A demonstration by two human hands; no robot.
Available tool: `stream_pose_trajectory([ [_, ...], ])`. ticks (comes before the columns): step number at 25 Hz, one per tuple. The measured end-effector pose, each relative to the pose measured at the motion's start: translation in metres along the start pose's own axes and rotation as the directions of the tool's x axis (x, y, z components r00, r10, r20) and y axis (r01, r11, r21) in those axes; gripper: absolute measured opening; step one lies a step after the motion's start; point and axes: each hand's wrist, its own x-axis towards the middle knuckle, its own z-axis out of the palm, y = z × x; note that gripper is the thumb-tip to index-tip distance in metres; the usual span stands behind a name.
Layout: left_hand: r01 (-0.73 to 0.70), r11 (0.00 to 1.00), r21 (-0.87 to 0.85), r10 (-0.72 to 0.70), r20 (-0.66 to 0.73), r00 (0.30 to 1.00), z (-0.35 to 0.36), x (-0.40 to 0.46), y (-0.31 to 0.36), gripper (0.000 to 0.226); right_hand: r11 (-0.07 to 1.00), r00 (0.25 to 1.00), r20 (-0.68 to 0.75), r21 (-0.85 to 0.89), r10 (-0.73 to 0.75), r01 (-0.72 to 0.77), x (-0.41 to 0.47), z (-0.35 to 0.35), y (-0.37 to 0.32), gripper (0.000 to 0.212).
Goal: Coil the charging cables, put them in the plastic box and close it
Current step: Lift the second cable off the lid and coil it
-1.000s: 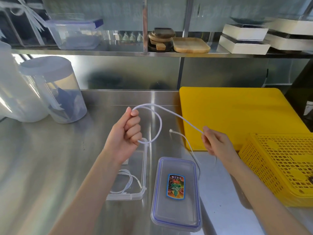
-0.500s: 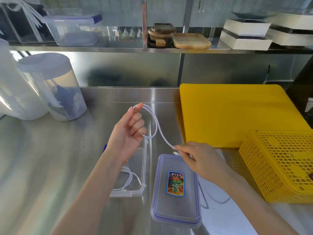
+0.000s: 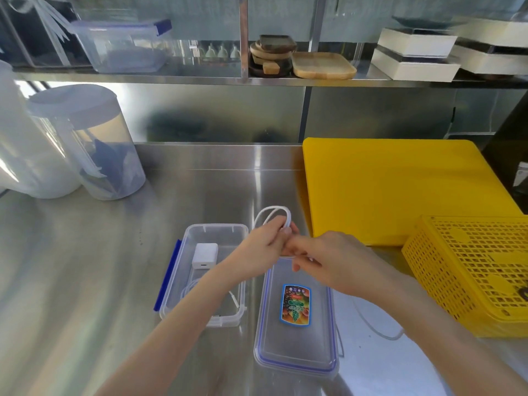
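The hands are now meeting just beyond the far right corner of the plastic box (image 3: pixel 183 254), where a second ago they were apart with a long run of white cable (image 3: pixel 273 214) stretched between them. The left hand (image 3: pixel 264 252) is gripping a small loop of that cable, its fingers curled round the gathered turns, and the loop is standing up above the knuckles far tighter than the wide arc it made before. The right hand (image 3: pixel 328 260) is coming in against the left, fingertips touching the cable at the left hand's fingers; whether it is pinching the strand or only guiding it cannot be told from this view. The camera is also tipping lower, so the open box is showing whole, with a white charger plug (image 3: pixel 205 255) in its far end and an earlier coiled cable (image 3: pixel 191 287) lying in its near end under the left forearm. A loose tail of the cable (image 3: pixel 380 332) is trailing on the steel counter (image 3: pixel 71 267) to the right of the lid (image 3: pixel 295 347), beneath the right forearm, so the coil is probably not finished: more turns seem needed before it can go into the box. The lid is lying flat just right of the box, label up, not yet fitted. A yellow cutting board (image 3: pixel 400 190) and a yellow basket (image 3: pixel 480 267) are sitting to the right.
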Motion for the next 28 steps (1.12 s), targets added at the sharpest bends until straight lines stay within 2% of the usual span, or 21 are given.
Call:
stream_pose_trajectory([
  [2,0.062,0.998,-0.026,-0.06,0.074,0.995,0.004,-0.002,0.0,0.021,0.998,0.996,-0.062,0.037,0.058,-0.055,-0.002,-0.008,0.005,0.02],
  [5,0.211,0.943,-0.256,-0.157,0.216,0.964,0.006,-0.006,0.006,0.023,0.992,0.984,-0.129,0.056,0.122,-0.116,-0.003,-0.019,0.011,0.024],
  [7,0.283,0.822,-0.494,-0.139,0.308,0.941,0.0,-0.01,0.011,0.027,0.991,0.981,-0.158,0.079,0.116,-0.105,-0.002,-0.023,0.013,0.023],
  [10,0.351,0.524,-0.776,-0.056,0.38,0.923,-0.013,-0.015,0.017,0.029,0.969,0.973,-0.217,0.247,0.078,-0.022,0.004,-0.019,0.02,0.023],
  [12,0.379,0.374,-0.846,0.005,0.411,0.912,-0.018,-0.016,0.02,0.027,0.888,0.982,-0.176,0.46,0.076,0.014,0.006,-0.013,0.021,0.022],
  [15,0.369,0.25,-0.895,0.057,0.394,0.917,-0.019,-0.017,0.018,0.021,0.765,0.99,-0.118,0.643,0.071,0.022,0.008,-0.009,0.016,0.02],
  [19,0.29,0.215,-0.932,0.005,0.298,0.954,-0.017,-0.017,0.013,0.027,0.697,0.988,-0.1,0.717,0.117,-0.01,0.008,-0.01,0.016,0.014],
  [22,0.257,0.193,-0.947,-0.022,0.257,0.966,-0.018,-0.014,0.01,0.026,0.726,0.986,-0.073,0.685,0.149,-0.059,0.01,-0.004,0.017,0.009],
  [28,0.223,0.274,-0.936,-0.15,0.187,0.971,-0.015,-0.014,0.006,0.025,0.701,0.987,0.031,0.701,0.158,-0.134,0.012,0.003,0.02,0.018],
])
